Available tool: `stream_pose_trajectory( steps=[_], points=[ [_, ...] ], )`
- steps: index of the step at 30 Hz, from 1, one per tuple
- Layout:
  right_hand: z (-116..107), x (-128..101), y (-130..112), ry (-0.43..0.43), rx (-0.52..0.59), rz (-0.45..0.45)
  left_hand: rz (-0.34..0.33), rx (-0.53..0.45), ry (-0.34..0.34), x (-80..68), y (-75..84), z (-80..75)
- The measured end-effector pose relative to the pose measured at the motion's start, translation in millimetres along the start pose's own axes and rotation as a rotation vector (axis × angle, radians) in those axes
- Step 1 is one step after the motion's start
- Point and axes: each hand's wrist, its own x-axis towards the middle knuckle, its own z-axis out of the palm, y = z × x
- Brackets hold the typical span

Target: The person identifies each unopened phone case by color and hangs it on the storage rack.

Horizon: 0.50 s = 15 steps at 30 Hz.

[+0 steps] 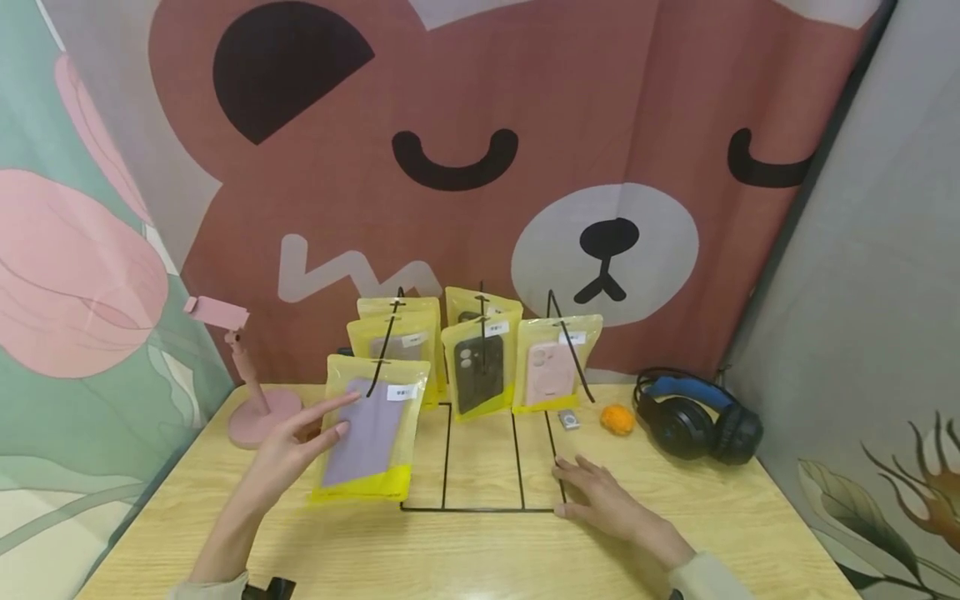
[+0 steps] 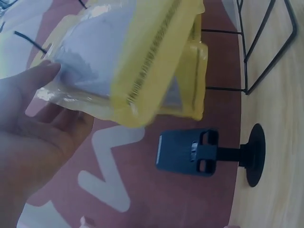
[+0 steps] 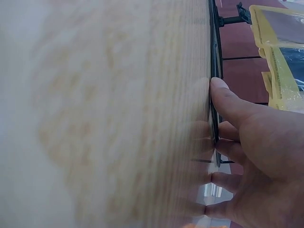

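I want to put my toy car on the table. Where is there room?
There is bare table in front, between the left hand and right hand. Another free patch lies on the right, in front of the headphones. The back is crowded: yellow packets hang on the wire rack, with an orange ball beside them.

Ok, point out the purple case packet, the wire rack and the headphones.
purple case packet (image 1: 369, 433): head view, middle of the pouch.
wire rack (image 1: 480, 508): head view, front base wire.
headphones (image 1: 686, 427): head view, left earcup.

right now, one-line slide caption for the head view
Left hand touches a yellow phone-case packet at a wire rack; right hand rests by it.
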Motion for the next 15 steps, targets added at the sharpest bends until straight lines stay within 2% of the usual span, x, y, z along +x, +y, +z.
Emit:
stream_pose_trajectory(
  steps=[5, 8, 13, 15],
  points=[
    [0, 0, 0, -0.006, 0.01, 0.008, 0.041, 0.007, 0.033, 16.6, -8.6, 7.0],
    [0, 0, 0, -0.004, 0.013, 0.006, 0.031, 0.019, 0.051, 25.0, -12.4, 10.0],
    [0, 0, 0, -0.002, 0.015, 0.002, 0.011, 0.013, 0.034, 33.4, -18.2, 13.7],
    [0, 0, 0, -0.002, 0.017, 0.003, 0.028, 0.019, 0.03, 33.5, -20.5, 14.9]
  ],
)
